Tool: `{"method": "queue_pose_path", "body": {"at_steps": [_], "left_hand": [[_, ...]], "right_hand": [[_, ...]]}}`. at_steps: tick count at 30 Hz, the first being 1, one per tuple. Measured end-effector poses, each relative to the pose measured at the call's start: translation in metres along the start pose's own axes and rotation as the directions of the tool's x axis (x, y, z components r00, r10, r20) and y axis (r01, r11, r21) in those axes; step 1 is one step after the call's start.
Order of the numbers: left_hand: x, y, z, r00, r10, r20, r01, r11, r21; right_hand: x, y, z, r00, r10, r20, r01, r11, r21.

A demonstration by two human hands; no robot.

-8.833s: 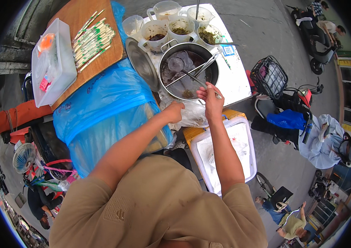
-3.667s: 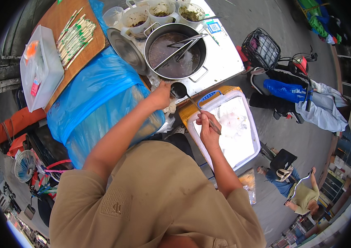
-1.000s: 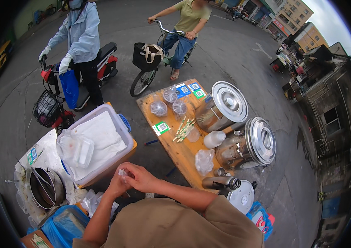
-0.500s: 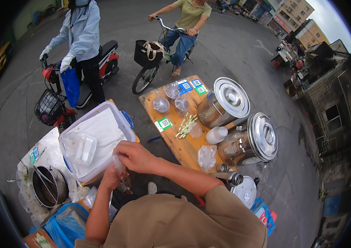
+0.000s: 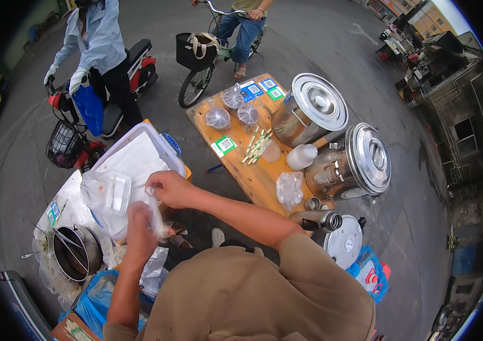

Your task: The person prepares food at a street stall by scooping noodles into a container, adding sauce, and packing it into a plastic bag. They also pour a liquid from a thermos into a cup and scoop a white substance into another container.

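Left of centre in the frame, both hands are up together over the stall; the right hand (image 5: 168, 188) has its fingers pressed together, pinching the top of a thin clear plastic bag (image 5: 156, 213); the left hand (image 5: 139, 224) sits just below it, fingers curled around the same bag, which hangs between the two hands. Just to the upper left of the hands lies a clear plastic container (image 5: 108, 192) on the white lid of a big cooler box (image 5: 139, 156); at the lower left a dark metal pot (image 5: 73, 253) holds long utensils, with a blue plastic bag (image 5: 96, 298) below it. Right of centre runs a wooden table (image 5: 253, 176) carrying covered plastic cups (image 5: 233, 108), a bundle of straws (image 5: 255, 146) and two large steel drums with lids (image 5: 332, 131). Along the top of the frame, a person on a scooter (image 5: 96, 62) and a person on a bicycle (image 5: 218, 40) wait on the road.
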State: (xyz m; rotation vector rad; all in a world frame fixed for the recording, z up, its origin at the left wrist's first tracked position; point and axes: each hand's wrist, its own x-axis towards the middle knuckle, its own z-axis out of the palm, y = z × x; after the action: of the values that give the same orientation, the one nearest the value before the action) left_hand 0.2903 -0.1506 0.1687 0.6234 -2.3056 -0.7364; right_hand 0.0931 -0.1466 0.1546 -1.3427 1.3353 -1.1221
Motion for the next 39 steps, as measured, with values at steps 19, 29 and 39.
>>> {"method": "queue_pose_path", "body": {"at_steps": [19, 29, 39], "left_hand": [[-0.088, -0.171, 0.122, 0.099, -0.552, 0.828, 0.776, -0.478, -0.411], [-0.090, -0.104, 0.138, 0.479, -0.466, 0.744, 0.401, -0.638, -0.658], [-0.079, -0.064, 0.135, 0.366, -0.490, 0.791, 0.639, -0.485, -0.597]], "right_hand": [[-0.062, 0.151, 0.077, 0.967, 0.085, -0.239, -0.139, 0.966, -0.218], [-0.101, 0.160, 0.047, 0.949, 0.281, -0.144, -0.303, 0.939, -0.162], [-0.110, 0.142, 0.036, 0.947, 0.192, -0.256, -0.270, 0.910, -0.315]]}}
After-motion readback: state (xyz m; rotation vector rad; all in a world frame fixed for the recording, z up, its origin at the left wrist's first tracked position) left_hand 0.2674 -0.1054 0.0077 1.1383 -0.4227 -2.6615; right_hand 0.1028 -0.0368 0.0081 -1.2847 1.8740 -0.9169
